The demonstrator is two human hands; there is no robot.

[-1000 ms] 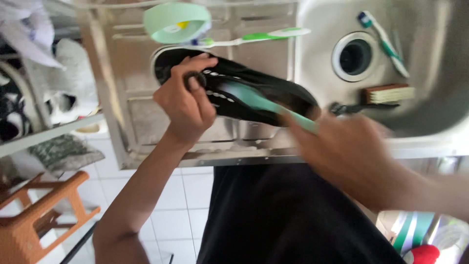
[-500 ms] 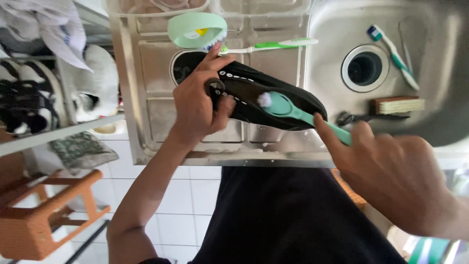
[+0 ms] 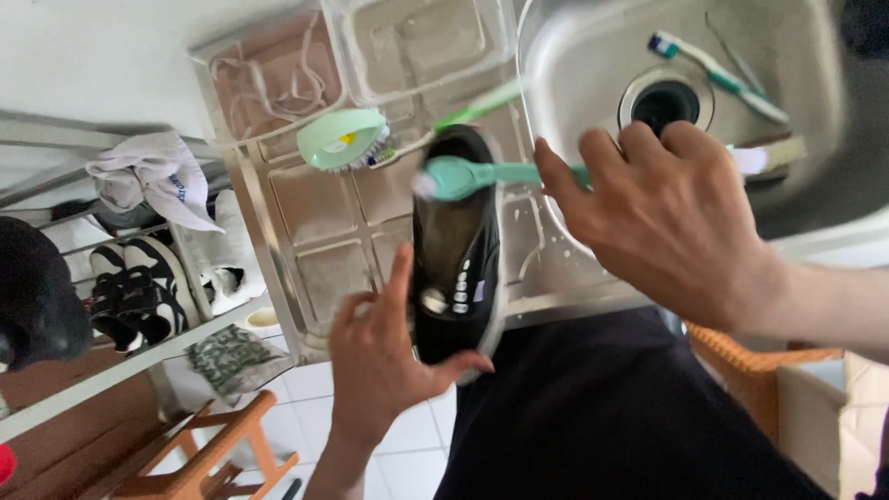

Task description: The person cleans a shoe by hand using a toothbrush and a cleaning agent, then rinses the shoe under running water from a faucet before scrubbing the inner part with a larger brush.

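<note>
A black shoe [image 3: 456, 250] with white eyelets lies lengthwise on the steel drainboard [image 3: 333, 231], its heel end at the counter's front edge. My left hand [image 3: 384, 366] cups that heel end, thumb under it and index finger pointing up beside the shoe. My right hand [image 3: 662, 218] grips the handle of a mint green brush [image 3: 463, 176], whose head rests across the shoe's toe end. Soap suds speckle the metal beside the shoe.
A round mint green tub [image 3: 341, 139] and a green toothbrush [image 3: 463, 111] lie beyond the shoe. The sink [image 3: 593, 56] holds a drain, another toothbrush [image 3: 718, 65] and a scrub brush. Clear containers sit at the back. Shoes fill a rack at left; an orange stool [image 3: 218, 454] stands below.
The shoe has been turned from lying sideways to lengthwise. My left hand moved from its laced upper to the heel end. My right hand and brush swung up across the toe.
</note>
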